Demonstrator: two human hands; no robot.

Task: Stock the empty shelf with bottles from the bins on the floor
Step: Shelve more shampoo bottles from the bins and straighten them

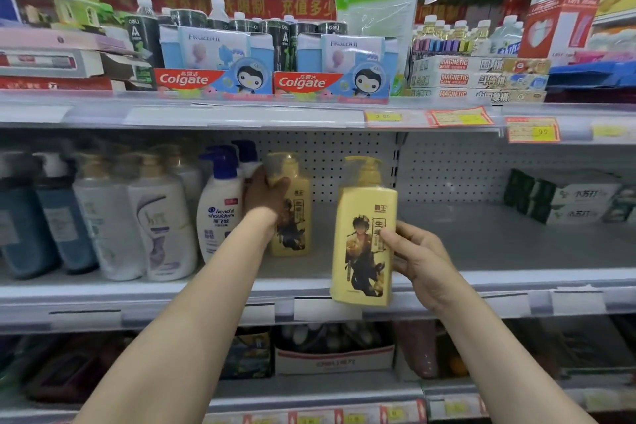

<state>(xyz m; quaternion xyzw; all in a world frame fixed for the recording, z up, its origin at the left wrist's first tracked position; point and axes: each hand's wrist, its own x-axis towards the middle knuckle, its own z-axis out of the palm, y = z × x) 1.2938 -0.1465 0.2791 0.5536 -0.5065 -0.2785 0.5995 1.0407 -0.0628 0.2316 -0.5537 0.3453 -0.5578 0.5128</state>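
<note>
Two yellow pump bottles with a cartoon figure on the label are in view. One yellow bottle (296,213) stands on the grey middle shelf (516,241), and my left hand (266,194) grips its upper part near the pump. My right hand (418,256) holds the second yellow bottle (364,234) by its right side. That bottle is upright in the air, in front of the shelf's front edge. The bins on the floor are out of view.
White, blue and grey shampoo bottles (220,203) fill the shelf's left part. Green-and-white boxes (568,198) sit at its far right, with bare shelf between. Toothpaste boxes (213,81) line the shelf above. A lower shelf holds dark goods and a carton (334,358).
</note>
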